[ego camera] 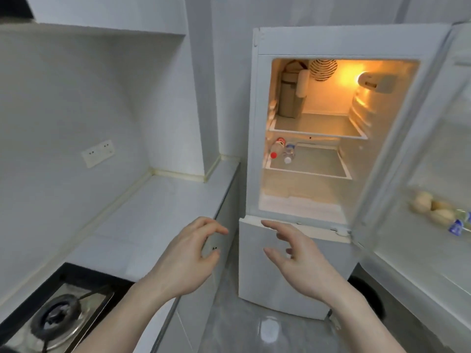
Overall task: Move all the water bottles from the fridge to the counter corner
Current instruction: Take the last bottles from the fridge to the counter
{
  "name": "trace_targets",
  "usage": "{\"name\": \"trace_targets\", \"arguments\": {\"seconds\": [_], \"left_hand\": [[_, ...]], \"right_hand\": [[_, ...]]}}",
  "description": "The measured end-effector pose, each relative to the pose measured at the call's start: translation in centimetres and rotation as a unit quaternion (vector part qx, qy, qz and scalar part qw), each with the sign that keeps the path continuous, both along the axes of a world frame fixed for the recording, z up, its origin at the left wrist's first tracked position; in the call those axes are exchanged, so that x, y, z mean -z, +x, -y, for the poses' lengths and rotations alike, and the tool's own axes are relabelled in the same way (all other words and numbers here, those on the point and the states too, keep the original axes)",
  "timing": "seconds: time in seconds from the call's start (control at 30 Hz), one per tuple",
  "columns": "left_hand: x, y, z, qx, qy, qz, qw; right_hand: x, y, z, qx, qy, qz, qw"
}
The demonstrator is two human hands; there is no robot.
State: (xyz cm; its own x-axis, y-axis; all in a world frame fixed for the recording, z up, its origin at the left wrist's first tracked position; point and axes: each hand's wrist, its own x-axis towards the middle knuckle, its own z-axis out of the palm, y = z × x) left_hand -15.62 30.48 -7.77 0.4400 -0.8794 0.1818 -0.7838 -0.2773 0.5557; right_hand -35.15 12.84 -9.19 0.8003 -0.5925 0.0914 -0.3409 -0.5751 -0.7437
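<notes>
The fridge (254,123) stands open and lit inside. Two water bottles lie on its lower glass shelf at the left: one with a red cap (276,148), and beside it one with a white cap (289,152). Both caps point toward me. My left hand (190,256) and my right hand (298,258) hover in front of the fridge's lower door, fingers loosely spread, holding nothing. The white counter (163,207) runs to a corner at the wall left of the fridge.
The fridge door (430,174) swings open to the right, with eggs and small packets in its rack. A container and a striped object sit on the upper shelf. A gas stove (61,314) is set in the counter at lower left. A wall socket (98,152) is above the counter.
</notes>
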Motion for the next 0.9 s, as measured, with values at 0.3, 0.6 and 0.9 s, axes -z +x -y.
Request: {"name": "trace_targets", "arguments": {"seconds": [0.3,0.6,0.9], "left_hand": [[0.3,7.2,11.9,0.083,-0.004,-0.012,0.996],[1.2,9.9,20.9,0.142,0.02,0.0,0.99],[2.3,12.2,32.3,0.159,0.03,-0.007,0.987]], "right_hand": [[-0.5,4.3,8.8,0.09,-0.018,0.0,0.996],[-0.5,5.3,14.8,0.145,-0.009,-0.002,0.989],[0.1,7.7,23.9,0.156,0.001,0.0,0.988]]}}
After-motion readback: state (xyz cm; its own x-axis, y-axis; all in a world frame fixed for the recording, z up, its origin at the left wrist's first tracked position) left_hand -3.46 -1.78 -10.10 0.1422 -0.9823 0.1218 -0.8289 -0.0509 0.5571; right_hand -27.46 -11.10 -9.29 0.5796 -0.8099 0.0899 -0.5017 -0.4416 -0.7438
